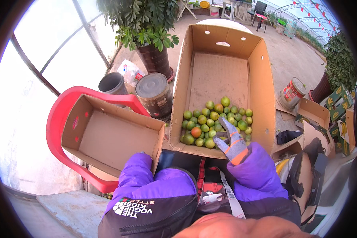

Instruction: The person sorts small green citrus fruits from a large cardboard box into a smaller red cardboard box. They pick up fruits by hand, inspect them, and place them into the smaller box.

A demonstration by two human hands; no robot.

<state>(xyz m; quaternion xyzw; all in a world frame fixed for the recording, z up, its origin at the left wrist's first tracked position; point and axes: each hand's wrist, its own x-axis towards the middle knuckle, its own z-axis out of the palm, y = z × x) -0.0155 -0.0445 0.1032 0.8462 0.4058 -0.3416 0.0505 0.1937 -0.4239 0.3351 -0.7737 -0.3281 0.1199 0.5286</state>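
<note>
A large cardboard box (220,80) stands before me, its near end filled with green tomatoes (209,142), some turning orange. My right hand (233,141), in a grey and orange work glove, reaches into this box with fingers spread over the tomatoes; whether its fingertips touch one is not clear. To the left, a smaller cardboard box (116,134) rests on a red plastic chair (55,128) and shows a bare bottom. Of my left hand (142,153) only a sliver of glove shows past the purple sleeve, at the smaller box's near right corner; its fingers are hidden.
Beyond the smaller box stand a lidded bucket (154,95), an open bucket (112,83) and a potted plant (151,56). On the right are a large tin can (293,92), banana cartons (339,104) and a black bag (312,169). A translucent wall (26,119) runs along the left.
</note>
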